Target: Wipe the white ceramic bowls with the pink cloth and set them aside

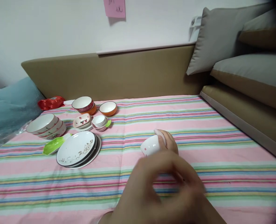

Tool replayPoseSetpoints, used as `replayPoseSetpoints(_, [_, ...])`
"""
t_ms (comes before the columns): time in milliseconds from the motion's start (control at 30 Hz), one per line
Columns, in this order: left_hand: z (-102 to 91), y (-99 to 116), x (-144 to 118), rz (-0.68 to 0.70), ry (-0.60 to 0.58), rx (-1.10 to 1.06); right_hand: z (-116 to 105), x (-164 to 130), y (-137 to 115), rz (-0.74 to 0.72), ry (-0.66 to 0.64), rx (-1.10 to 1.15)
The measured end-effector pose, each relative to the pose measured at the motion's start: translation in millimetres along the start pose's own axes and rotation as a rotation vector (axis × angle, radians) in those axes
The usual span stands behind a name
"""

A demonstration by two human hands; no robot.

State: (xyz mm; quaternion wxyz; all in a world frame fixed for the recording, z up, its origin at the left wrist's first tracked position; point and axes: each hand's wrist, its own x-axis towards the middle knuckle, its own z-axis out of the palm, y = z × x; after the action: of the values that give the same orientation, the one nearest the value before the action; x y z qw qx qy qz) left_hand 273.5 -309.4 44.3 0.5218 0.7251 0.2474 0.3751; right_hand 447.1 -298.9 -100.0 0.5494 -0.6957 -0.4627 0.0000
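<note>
Step in hand, as judged: handling of a single cup. The right hand (169,143) is closed around a small white cup (151,146), fingers on its right side, thumb over the top. The cup is tipped on its side just above the striped cloth (222,137), near the middle. The left hand (156,186) lies nearer, blurred; its opening cannot be told, and no contact with the cup shows. To the far left stand a stack of plates (78,149), bowls (46,124) and small dishes (100,121), well apart. Any further move calls for a firm grip, since the glazed cup is likely slippery.
</note>
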Motion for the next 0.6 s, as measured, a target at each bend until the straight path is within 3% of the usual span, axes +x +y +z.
replayPoseSetpoints(67, [12.4, -15, 26, -0.057, 0.041, 0.055, 1, -1, -1, -0.02, 0.002, -0.008])
replayPoseSetpoints(167, [21.1, -65, 57, -0.029, 0.212, 0.233, 5, -2, 1, -0.048, -0.007, 0.001])
replayPoseSetpoints(233, [21.2, -99, 64, -0.086, 0.148, 0.313, 7, -2, 3, -0.046, -0.006, 0.02])
replayPoseSetpoints(300, [19.5, -124, 62, -0.183, 0.008, 0.383, 9, -3, 4, -0.019, -0.003, 0.043])
replayPoseSetpoints(433, [17.5, -145, 53, -0.227, -0.09, 0.442, 11, -4, 6, 0.062, -0.009, 0.141])
replayPoseSetpoints(600, [19.2, -158, 57, -0.182, -0.036, 0.175, 16, -6, 19, 0.345, 0.057, 0.355])
